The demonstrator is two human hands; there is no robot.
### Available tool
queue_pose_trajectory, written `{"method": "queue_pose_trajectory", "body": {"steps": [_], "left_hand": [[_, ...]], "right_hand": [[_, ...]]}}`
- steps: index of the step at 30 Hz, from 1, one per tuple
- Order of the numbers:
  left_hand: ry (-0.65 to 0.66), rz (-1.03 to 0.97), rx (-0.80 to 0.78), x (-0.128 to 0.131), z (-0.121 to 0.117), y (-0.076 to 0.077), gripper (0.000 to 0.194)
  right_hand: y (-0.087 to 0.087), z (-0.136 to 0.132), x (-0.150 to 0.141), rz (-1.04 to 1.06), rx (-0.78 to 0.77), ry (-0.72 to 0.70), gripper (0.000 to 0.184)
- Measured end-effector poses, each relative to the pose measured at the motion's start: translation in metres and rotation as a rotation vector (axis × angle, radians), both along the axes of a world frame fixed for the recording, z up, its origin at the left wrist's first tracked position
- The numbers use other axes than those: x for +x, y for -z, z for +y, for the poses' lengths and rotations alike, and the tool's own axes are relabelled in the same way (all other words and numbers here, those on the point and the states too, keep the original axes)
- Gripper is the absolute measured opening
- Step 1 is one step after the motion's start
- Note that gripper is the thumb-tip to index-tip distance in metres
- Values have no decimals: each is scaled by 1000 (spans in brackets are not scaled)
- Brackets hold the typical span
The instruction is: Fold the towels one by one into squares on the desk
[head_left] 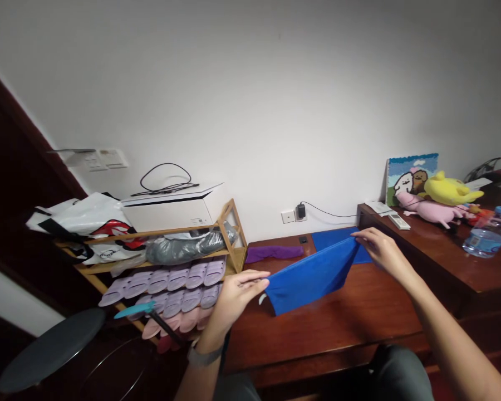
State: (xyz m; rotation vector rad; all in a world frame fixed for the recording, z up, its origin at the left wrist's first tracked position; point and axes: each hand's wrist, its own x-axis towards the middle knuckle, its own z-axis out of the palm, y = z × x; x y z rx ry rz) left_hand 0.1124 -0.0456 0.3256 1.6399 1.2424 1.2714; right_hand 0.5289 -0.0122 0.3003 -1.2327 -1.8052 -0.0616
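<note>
A blue cloth (313, 275), folded over, hangs stretched between my two hands above the brown wooden desk (317, 345). My left hand (242, 289) pinches its left top corner between thumb and fingers. At the opposite corner, my right hand (378, 249) grips the edge in the same way. A small white tag (263, 299) sticks out near my left fingers. Behind the held cloth, another flat blue cloth (338, 236) lies at the back of the desk. To its left is a purple folded cloth (274, 253).
Left of the desk stands a wooden rack (234, 245) with several purple slippers (173, 278) and a white box (171, 209). A round dark stool (54, 348) is at lower left. On the right, a raised surface holds plush toys (432, 209), a remote (399, 221) and a water bottle (488, 234).
</note>
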Motion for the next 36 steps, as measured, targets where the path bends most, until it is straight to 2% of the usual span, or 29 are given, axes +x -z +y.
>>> {"method": "queue_pose_trajectory", "body": {"steps": [3,5,7,9,12,15,18,20,22,25,27,29,33,36], "left_hand": [[236,-30,-91,25,-6,4,38],[279,-79,-123,35,-5,12,38],[304,-117,-150,38,1,27,40],[332,-137,-189,34,11,51,46],[327,-122,-282,15,29,108,60],[226,-69,-395,-11,39,179,74],[90,74,-500,-38,38,244,78],[19,172,-517,-53,31,275,75],[-16,249,-506,-64,21,294,70],[-35,375,-491,-73,9,303,54],[-45,497,-477,-74,4,299,38],[-51,635,-466,-73,1,290,29],[-56,837,-506,-73,-3,278,34],[-55,914,-484,-76,-7,277,34]], "right_hand": [[-2,6,10,-27,80,181,34],[-3,21,8,-30,100,229,34],[-3,45,-7,-26,76,234,35],[2,75,-35,-26,-28,212,37],[22,116,-103,-43,-313,109,43],[63,130,-182,-90,-436,-21,42],[120,112,-240,-140,-517,-151,44],[159,90,-251,-150,-553,-190,45],[195,69,-238,-125,-555,-159,44],[241,45,-186,-85,-536,19,47],[265,35,-149,-129,-582,130,53],[286,26,-121,-209,-654,170,59],[314,13,-105,-296,-690,155,65],[323,9,-107,-288,-682,179,66]]}}
